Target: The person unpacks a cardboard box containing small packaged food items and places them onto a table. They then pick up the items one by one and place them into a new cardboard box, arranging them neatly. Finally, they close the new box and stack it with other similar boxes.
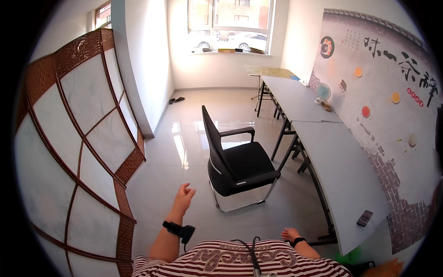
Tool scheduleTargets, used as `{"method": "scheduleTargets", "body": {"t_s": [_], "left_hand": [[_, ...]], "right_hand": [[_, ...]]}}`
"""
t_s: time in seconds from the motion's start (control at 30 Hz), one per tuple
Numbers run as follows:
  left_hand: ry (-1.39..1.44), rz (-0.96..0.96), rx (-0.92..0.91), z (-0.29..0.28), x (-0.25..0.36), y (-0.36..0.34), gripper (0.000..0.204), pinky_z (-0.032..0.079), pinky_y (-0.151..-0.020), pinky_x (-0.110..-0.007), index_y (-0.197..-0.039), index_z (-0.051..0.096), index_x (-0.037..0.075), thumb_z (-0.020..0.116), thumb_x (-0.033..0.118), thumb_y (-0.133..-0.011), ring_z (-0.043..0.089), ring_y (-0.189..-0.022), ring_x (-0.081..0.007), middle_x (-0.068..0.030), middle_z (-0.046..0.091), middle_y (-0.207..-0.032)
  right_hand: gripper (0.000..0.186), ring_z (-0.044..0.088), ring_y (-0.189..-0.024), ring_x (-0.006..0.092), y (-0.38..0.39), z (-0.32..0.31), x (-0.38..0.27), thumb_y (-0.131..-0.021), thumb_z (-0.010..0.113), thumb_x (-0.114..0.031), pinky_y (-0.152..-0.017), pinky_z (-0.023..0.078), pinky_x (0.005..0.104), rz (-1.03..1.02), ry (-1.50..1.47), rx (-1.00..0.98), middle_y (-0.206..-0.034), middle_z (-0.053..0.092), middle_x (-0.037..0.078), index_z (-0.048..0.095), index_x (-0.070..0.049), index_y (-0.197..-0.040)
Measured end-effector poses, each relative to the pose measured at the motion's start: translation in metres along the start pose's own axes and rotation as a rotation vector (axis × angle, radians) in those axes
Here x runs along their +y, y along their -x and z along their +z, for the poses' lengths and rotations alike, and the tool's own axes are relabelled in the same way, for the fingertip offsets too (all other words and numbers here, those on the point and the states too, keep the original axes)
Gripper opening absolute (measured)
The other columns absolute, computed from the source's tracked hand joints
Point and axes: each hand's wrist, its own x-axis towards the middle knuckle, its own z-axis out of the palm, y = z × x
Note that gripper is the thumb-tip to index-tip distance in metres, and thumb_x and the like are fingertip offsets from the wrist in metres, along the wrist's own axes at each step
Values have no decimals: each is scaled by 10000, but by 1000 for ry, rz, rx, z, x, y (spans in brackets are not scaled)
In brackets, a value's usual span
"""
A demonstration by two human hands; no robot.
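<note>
My left hand (185, 195) is held out in front of me over the floor. Its fingers are loosely bent and a little apart, with nothing in them. A black strap with a small device (179, 230) is on that wrist. Low by my right side, my right hand (290, 234) has loosely bent fingers and holds nothing that I can see; a black band (299, 240) circles its wrist. Ahead stands a black office chair (244, 165) with armrests and a chrome frame, nearest to my left hand but not touched. A dark phone (365, 218) lies on the near grey table (339, 171), right of my right hand.
A folding screen (94, 129) with brown woven borders stands along the left. A second grey table (295, 99) and a yellowish small table (272, 71) continue toward the window. Dark slippers (176, 100) lie by the wall. A green item (349, 255) sits under the near table end.
</note>
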Motion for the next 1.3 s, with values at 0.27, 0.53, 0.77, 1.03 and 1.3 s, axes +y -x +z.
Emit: {"method": "scheduleTargets", "body": {"t_s": [0.27,0.53,0.77,1.03,1.3], "left_hand": [[-235,-72,63,101,21,-133,844,382,-957,-387,-1366,247,-47,653,429,-800,469,-1160,-337,-280,455,-1247],[-442,-98,220,145,33,-219,667,438,-882,-369,-1235,391,-44,698,294,-750,551,-1047,-335,-233,546,-1139],[-416,-161,206,144,28,-228,455,458,-840,-359,-1110,510,-30,679,171,-738,601,-947,-299,-166,627,-990],[-549,-245,190,136,39,-219,446,460,-799,-376,-1110,506,-5,656,209,-749,600,-929,-322,-189,621,-976],[-559,-285,131,70,60,-267,473,456,-801,-358,-1143,504,12,646,158,-716,597,-915,-289,-175,618,-974]], "right_hand": [[564,555,-1003,355,-144,6,-112,-931,471,-358,-824,479,478,205,-71,-92,-1256,441,232,276,-14,-1334],[749,580,-842,447,-279,74,-262,-849,472,-579,-646,503,563,324,-132,-124,-1295,385,279,164,-194,-1413],[755,495,-1101,378,-381,110,-252,-829,561,-533,-842,439,562,172,-338,-206,-1273,444,180,347,5,-1314],[503,621,-781,330,-386,129,-262,-828,607,-450,-662,527,488,298,-387,-117,-954,604,154,541,-1,-1047],[450,593,-840,301,-396,182,-212,-831,548,-363,-744,494,431,256,-126,118,-978,587,162,549,33,-1044]]}}
